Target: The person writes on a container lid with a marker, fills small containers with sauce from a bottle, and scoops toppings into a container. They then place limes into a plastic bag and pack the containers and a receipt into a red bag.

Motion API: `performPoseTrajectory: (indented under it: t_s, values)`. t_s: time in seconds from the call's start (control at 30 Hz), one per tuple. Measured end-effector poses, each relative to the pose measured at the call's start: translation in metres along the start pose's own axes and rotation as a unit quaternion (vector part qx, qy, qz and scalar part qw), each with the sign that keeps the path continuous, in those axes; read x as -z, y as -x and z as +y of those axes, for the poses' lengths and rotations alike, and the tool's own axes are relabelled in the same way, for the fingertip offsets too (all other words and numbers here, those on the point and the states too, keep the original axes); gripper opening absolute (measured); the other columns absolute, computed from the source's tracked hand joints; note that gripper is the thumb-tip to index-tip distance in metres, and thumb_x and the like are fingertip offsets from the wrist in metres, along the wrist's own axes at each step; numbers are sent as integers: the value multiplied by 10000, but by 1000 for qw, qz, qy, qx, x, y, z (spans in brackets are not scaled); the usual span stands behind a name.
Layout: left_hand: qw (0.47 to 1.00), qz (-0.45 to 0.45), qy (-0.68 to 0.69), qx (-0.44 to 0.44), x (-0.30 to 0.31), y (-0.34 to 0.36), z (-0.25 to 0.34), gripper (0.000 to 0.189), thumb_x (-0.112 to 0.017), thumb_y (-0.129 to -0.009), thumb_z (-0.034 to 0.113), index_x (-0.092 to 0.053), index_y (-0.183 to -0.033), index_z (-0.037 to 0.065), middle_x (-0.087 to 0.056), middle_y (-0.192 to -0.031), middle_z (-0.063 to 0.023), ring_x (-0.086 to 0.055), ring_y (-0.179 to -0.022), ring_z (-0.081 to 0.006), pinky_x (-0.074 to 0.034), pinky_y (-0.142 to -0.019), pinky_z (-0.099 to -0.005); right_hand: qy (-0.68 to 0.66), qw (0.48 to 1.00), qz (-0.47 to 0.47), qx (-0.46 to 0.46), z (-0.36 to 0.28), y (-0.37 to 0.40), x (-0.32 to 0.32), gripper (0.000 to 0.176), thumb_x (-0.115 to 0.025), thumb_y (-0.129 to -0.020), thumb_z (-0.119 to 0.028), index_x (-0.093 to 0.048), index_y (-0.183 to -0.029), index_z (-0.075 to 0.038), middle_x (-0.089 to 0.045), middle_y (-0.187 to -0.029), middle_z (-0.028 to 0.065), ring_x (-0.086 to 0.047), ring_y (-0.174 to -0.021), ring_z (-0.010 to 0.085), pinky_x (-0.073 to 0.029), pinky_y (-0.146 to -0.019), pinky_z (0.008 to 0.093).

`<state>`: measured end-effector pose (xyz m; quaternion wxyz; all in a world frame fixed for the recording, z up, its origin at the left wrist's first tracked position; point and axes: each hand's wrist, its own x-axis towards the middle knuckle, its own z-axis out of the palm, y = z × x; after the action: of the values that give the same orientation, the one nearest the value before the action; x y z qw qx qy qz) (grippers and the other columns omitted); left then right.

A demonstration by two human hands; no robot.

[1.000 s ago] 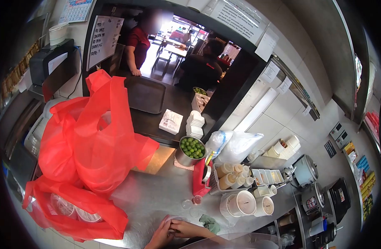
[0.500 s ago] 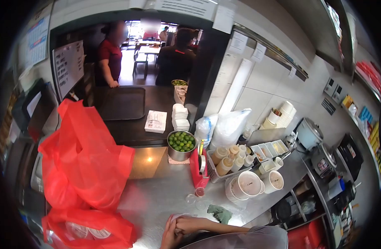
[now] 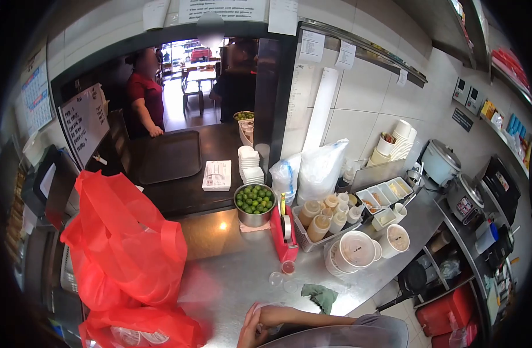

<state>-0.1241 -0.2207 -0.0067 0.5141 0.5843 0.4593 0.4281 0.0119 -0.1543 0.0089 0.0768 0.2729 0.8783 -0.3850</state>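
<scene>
At the bottom edge, my left hand [image 3: 251, 332] and my right hand [image 3: 271, 316] are pressed together at the front of the steel counter [image 3: 225, 284]. Something pale shows by the fingers, too small to name. A green cloth [image 3: 320, 297] lies crumpled to the right of them. Just beyond sit a small cup of red sauce [image 3: 287, 267] and clear lids [image 3: 276, 278]. On the left stand a tall red bag [image 3: 126, 249] and, in front of it, a second red bag [image 3: 141, 326] with clear-lidded containers inside.
A pot of green limes [image 3: 255, 204], a red tape dispenser [image 3: 284, 235], a basket of squeeze bottles [image 3: 329, 220] and lidded tubs [image 3: 357, 250] line the counter. Through the opening, a black tray [image 3: 172, 156] lies on a dark ledge near a person in red [image 3: 145, 95].
The view has shifted, so the bags and counter items sit lower in it. My hands stay together, slightly farther right in the view. The person in dark clothes beyond the opening has turned.
</scene>
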Motion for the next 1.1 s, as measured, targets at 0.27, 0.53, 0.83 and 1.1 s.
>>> performPoseTrajectory:
  t_s: [0.27,0.53,0.83,1.1]
  values:
    - [1000,2,3,5,2,2,-4,942,-787,-594,111,-280,-1387,67,-339,-1370,-186,-410,-1204,-259,-371,-959,-338,-10,999,21,26,-9,2,2,171,-656,-639,-114,-644,-788,-31,-631,-807,152,-615,-824,292,-469,-716,383]
    - [1000,-18,20,-15,15,17,-2,983,-797,-573,116,-260,-1394,65,-344,-1363,-192,-401,-1212,-265,-364,-968,-350,-29,998,18,60,-19,25,21,292,-649,-698,-105,-592,-984,-80,-600,-984,120,-568,-912,278,-450,-771,370]
    - [997,13,8,-75,44,14,-5,1028,-809,-549,122,-236,-1401,63,-349,-1355,-199,-392,-1222,-271,-356,-979,-364,-59,920,383,-66,-25,75,32,536,-713,-721,-268,-494,-1183,-106,-509,-975,118,-499,-961,293,-430,-808,363]
    - [997,-16,37,-58,-7,-13,-106,855,-808,-553,180,-369,-1273,34,-518,-1146,-159,-519,-1051,-280,-411,-900,-371,-211,913,347,-32,-22,55,14,366,-624,-770,-87,-556,-1129,-89,-505,-855,73,-546,-746,195,-447,-691,294]
